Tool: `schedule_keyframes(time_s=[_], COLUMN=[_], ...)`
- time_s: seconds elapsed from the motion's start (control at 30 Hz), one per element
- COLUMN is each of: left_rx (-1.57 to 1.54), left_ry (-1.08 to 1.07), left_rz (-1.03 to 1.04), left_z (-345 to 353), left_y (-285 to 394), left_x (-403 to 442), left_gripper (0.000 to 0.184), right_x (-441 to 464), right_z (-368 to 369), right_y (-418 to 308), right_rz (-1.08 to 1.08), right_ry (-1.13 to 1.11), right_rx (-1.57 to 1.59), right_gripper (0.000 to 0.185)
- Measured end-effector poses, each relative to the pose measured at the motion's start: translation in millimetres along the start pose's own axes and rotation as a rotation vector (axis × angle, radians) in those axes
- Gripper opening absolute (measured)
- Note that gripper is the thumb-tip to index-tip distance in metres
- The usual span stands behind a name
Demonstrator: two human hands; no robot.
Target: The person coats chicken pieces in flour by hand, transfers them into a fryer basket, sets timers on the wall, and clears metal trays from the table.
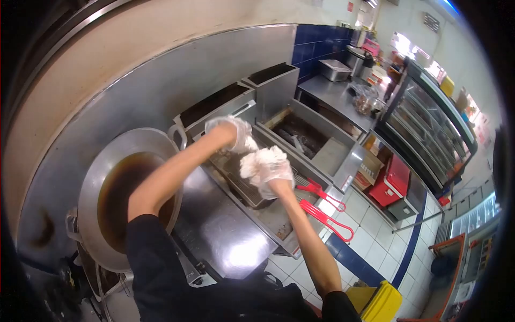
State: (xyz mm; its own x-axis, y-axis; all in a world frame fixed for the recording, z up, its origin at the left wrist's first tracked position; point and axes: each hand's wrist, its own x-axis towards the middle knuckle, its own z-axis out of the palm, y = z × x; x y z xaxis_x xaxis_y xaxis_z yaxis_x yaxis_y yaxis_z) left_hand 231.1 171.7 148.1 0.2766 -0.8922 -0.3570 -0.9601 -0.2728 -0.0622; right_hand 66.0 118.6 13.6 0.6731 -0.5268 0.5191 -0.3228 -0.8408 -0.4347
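Left hand [237, 134] and right hand [274, 176]: loose, crinkled, transparent plastic gloves [276, 185]. Black garment [241, 300] with plain black sleeves [153, 263]; forearms [311, 244] bare.

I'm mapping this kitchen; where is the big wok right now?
In the head view, the wok is on the left, beside the steel counter, partly hidden by the left arm.

Dark sleeves leave both forearms bare. The left arm [179, 165] bends at the elbow and slants inward to the left hand [240, 135]; the right arm [312, 241] reaches up and inward to the right hand [272, 174]. The hands, in clear gloves, sit close together, finger poses unclear.
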Motion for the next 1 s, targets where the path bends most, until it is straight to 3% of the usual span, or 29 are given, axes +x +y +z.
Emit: schedule_keyframes(time_s=[0.03,0.07,0.1,0.13,0.17,0.23,0.3,0.37,0.4,0.47,0.5,0.57,0.63,0.7,0.73,0.8,0.9,0.97,1.0], left_rx=[-0.090,0.000,0.092,-0.035,-0.157,-0.204,-0.242,-0.276,-0.303,-0.362,-0.423,-0.484,-0.469,-0.463,-0.451,-0.363,-0.373,-0.248,-0.186], left_ry=[-0.059,-0.132,-0.203,0.014,0.229,0.245,0.267,0.266,0.360,0.416,0.457,0.519,0.470,0.522,0.447,0.008,-0.165,-0.267,-0.291], left_rz=[-0.007,0.079,0.170,0.108,0.047,0.104,0.189,0.355,0.463,0.679,0.847,1.032,1.113,1.296,1.439,1.473,1.706,1.798,1.798], left_z=[13.4,42.2,66.0,67.1,67.6,49.6,23.0,-7.1,-14.2,-31.4,-35.0,-39.5,-34.5,-4.6,17.8,66.3,127.6,171.5,198.5], left_y=[-7.6,-24.2,-39.3,-41.5,-42.5,-36.7,-15.5,19.1,40.6,94.3,123.5,196.1,271.7,349.8,387.7,469.6,564.2,607.0,618.9], left_x=[2.4,31.9,57.0,46.2,35.0,24.1,14.1,-0.3,-5.5,-20.6,-26.9,-52.3,-73.4,-82.2,-82.4,-95.7,-185.6,-256.5,-291.8], left_gripper=[0.052,0.054,0.059,0.057,0.054,0.048,0.043,0.034,0.028,0.030,0.032,0.029,0.033,0.032,0.032,0.035,0.029,0.028,0.028], right_x=[-7.1,-13.0,-13.4,-13.5,-7.7,4.4,17.1,9.4,7.7,-10.4,-31.8,-66.4,-120.1,-177.2,-214.1,-304.4,-459.2,-559.4,-602.0], right_z=[25.3,62.5,53.9,44.1,46.2,38.1,-6.0,-28.1,-43.6,-120.1,-139.2,-201.3,-247.7,-282.0,-294.8,-315.9,-320.3,-312.5,-311.6], right_y=[-2.4,15.0,-0.8,-17.7,-11.6,7.9,5.2,34.0,41.9,19.5,36.5,24.4,36.4,26.5,37.7,36.6,24.6,11.1,-7.6], right_rz=[0.233,0.167,0.299,0.432,0.433,-0.452,-0.202,-0.118,0.277,0.694,0.533,0.382,0.302,0.166,0.174,0.194,0.237,0.608,0.622], right_ry=[-0.036,-0.153,-0.143,-0.112,-0.113,-0.087,-0.285,0.071,0.162,0.282,0.340,0.583,0.600,0.898,0.942,1.215,1.576,1.493,1.455], right_rx=[0.429,0.357,0.511,0.664,0.671,-0.100,-0.137,-0.111,0.708,1.548,1.671,1.623,1.931,1.622,1.641,1.631,1.454,0.658,0.565], right_gripper=[0.038,0.040,0.040,0.040,0.040,0.041,0.040,0.035,0.031,0.028,0.054,0.061,0.050,0.054,0.055,0.053,0.049,0.047,0.048])
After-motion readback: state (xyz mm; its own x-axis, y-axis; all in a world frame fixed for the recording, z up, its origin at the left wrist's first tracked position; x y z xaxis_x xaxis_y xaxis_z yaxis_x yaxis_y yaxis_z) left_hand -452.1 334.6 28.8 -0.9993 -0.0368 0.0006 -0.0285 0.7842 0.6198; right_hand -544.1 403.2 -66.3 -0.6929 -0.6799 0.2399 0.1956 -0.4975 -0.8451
